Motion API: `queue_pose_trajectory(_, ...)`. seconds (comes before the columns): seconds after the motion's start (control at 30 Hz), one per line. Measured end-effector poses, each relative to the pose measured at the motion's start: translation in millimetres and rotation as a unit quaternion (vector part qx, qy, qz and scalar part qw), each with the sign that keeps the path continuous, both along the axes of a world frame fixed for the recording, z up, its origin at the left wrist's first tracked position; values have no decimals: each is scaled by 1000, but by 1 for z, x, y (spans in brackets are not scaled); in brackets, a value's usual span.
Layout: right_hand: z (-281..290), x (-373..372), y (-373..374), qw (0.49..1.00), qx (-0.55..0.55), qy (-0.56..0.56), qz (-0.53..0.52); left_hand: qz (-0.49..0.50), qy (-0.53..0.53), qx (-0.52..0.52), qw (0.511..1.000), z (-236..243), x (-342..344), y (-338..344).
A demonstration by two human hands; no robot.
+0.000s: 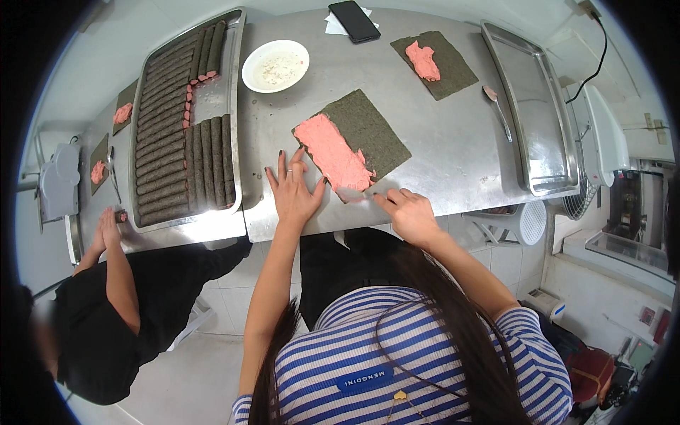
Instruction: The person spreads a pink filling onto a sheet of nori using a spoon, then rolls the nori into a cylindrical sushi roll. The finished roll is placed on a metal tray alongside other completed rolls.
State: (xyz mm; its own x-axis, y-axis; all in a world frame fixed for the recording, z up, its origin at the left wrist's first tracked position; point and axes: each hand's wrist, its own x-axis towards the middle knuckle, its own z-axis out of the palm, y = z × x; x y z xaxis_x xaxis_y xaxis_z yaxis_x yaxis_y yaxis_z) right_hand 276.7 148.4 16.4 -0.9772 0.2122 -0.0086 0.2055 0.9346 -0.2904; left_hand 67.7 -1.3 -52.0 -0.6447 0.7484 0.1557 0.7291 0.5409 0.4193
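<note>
Blue-and-white striped shirt (333, 347) nearest, long hair hanging over it. Beyond, on the steel table (453, 177), lies 1 nori sheet (379, 134), set at a slant, its left side coated in pink paste (333, 152). Left hand (294, 198) spread, fingertips at the sheet's left edge; right hand (411, 216) pinching a spreader (348, 194) at the near corner, its exact form unclear. Judged handling: sheet light, thin, apt to tear or crack; paste soft, tacky, adding some weight. Best hold: 2 hands, flat fingers under opposite edges, clear of the paste.
</note>
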Motion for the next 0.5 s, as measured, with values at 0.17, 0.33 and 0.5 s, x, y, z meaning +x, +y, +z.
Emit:
queue_pose_trajectory(0.17, 10, 1, 12, 995, -7, 16, -101, 0, 0, -2, 1000, 0, 0, 0)
queue_pose_trajectory(0.33, -26, 8, -7, 993, 14, 47, -111, -3, 0, 2, 1000, 2, 1, 0)
queue_pose_trajectory(0.5, -26, 15, -16, 997, -42, 46, -55, -3, -5, 1, 1000, 2, 1, 0)
